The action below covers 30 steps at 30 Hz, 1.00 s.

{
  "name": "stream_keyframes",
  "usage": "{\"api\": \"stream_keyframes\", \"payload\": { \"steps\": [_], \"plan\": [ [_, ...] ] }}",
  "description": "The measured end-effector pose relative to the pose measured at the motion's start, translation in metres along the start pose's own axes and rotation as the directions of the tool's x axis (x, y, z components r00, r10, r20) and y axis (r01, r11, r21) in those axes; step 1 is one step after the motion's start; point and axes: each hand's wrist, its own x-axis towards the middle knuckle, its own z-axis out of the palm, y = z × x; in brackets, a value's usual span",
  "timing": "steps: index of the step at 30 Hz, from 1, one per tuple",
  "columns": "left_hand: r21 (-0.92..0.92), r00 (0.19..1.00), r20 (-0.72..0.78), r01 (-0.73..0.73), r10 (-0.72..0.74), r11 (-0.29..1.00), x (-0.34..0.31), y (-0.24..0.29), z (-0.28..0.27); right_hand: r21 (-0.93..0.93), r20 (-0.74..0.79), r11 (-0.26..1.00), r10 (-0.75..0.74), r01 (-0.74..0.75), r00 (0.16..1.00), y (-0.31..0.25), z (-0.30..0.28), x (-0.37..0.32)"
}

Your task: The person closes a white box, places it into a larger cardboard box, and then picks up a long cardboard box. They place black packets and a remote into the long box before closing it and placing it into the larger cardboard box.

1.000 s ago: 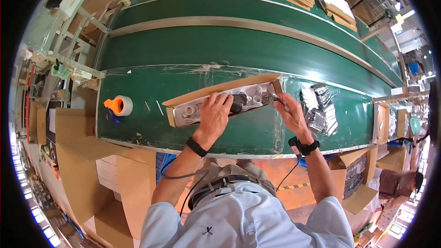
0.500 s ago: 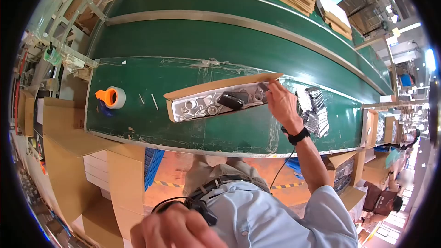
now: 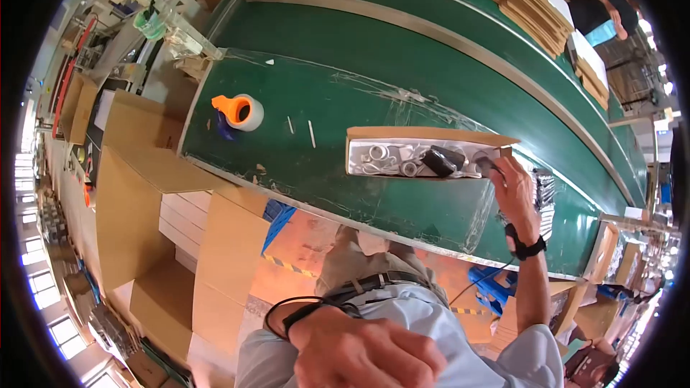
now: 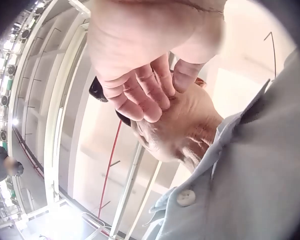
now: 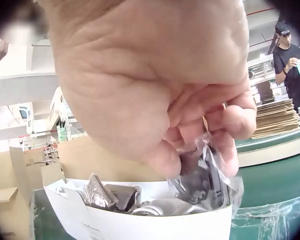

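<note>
My right hand (image 3: 515, 190) is at the right end of a long narrow carton (image 3: 353, 162). Its thumb and fingers pinch a small clear plastic bag (image 5: 205, 175) with dark parts inside, low over the carton's contents. Inside the carton lie a black wrapped piece (image 3: 442, 161), white rings (image 3: 379, 151) and white cable (image 3: 374, 168). My left hand (image 3: 366, 348) is raised close to the head camera and holds nothing. In the left wrist view its loosely bent fingers (image 4: 150, 107) overlap the person's chin.
An orange tape dispenser (image 3: 228, 108) with a white roll lies left on the green bench (image 3: 302, 86). Silvery packets (image 3: 546, 197) lie beyond my right hand. A large open carton (image 3: 140, 223) stands at lower left. Flat cardboard (image 3: 532, 7) is stacked at the back, near another person (image 3: 607, 7).
My left hand has left the carton and come up toward the head. My right hand stays at the carton's right end with the plastic bag. The head view has turned and shifted.
</note>
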Motion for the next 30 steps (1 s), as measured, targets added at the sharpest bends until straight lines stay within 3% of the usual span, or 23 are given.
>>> {"api": "stream_keyframes", "payload": {
  "steps": [2,4,7,11,13,14,16,18,19,21,22,23,24,26,27,28,30],
  "plan": [
    [0.123,0.965,0.262,-0.053,0.018,0.991,-0.012,-0.003,-0.025,0.231,-0.015,0.969,-0.084,0.085,0.996,-0.026,0.006,0.007],
    [0.334,0.988,0.096,0.083,-0.121,0.939,-0.020,-0.001,-0.028,0.349,0.002,0.919,-0.199,0.186,0.980,-0.059,0.022,0.019],
    [0.540,0.945,-0.098,0.313,-0.312,0.781,-0.057,-0.007,-0.063,0.387,0.059,0.878,-0.330,0.283,0.942,-0.098,0.044,0.043],
    [0.557,0.743,-0.574,0.663,-0.344,0.501,-0.111,-0.009,-0.099,0.419,0.106,0.843,-0.415,0.338,0.904,-0.123,0.080,0.072],
    [0.504,0.635,-0.718,0.756,-0.283,0.418,-0.132,-0.016,-0.117,0.194,0.112,0.877,-0.465,0.439,0.878,-0.124,0.102,0.079],
    [0.484,0.620,-0.748,0.754,-0.237,0.444,-0.145,-0.022,-0.129,0.074,0.118,0.873,-0.488,0.483,0.865,-0.125,0.107,0.081],
    [0.444,0.573,-0.808,0.744,-0.136,0.499,-0.172,-0.035,-0.152,0.113,0.019,0.892,-0.442,0.437,0.897,-0.126,0.103,0.072],
    [0.370,0.495,-0.860,0.776,-0.128,0.511,-0.183,-0.038,-0.168,0.169,-0.041,0.901,-0.399,0.400,0.916,-0.111,0.094,0.059],
    [0.345,0.469,-0.875,0.780,-0.121,0.523,-0.183,-0.042,-0.174,0.198,-0.150,0.896,-0.372,0.397,0.916,-0.103,0.081,0.051],
    [0.316,0.444,-0.885,0.795,-0.142,0.518,-0.190,-0.055,-0.191,0.244,-0.318,0.939,-0.157,0.241,0.935,-0.064,0.044,0.033],
    [0.341,0.481,-0.862,0.782,-0.158,0.522,-0.194,-0.061,-0.199,0.335,-0.344,0.941,0.076,0.047,0.936,-0.034,0.029,0.020],
    [0.291,0.445,-0.872,0.805,-0.203,0.517,-0.187,-0.066,-0.200,0.333,-0.399,0.941,0.202,-0.063,0.895,-0.004,0.012,0.009],
    [0.244,0.408,-0.879,0.828,-0.245,0.505,-0.180,-0.069,-0.199,0.453,-0.370,0.872,0.375,-0.188,0.850,0.027,0.002,-0.001],
    [0.299,0.479,-0.821,0.823,-0.309,0.482,-0.178,-0.080,-0.205,0.561,-0.257,0.778,0.488,-0.283,0.834,0.096,0.012,-0.022],
    [0.258,0.506,-0.792,0.784,-0.340,0.565,-0.182,-0.088,-0.209,0.632,-0.122,0.696,0.524,-0.341,0.843,0.109,0.016,-0.028],
    [0.274,0.504,-0.786,0.803,-0.358,0.529,-0.179,-0.091,-0.208,0.692,0.020,0.601,0.538,-0.400,0.843,0.115,0.019,-0.032],
    [0.313,0.497,-0.774,0.839,-0.392,0.446,-0.174,-0.095,-0.205,0.709,0.188,0.556,0.444,-0.434,0.876,0.123,0.036,-0.034]
  ]
}}
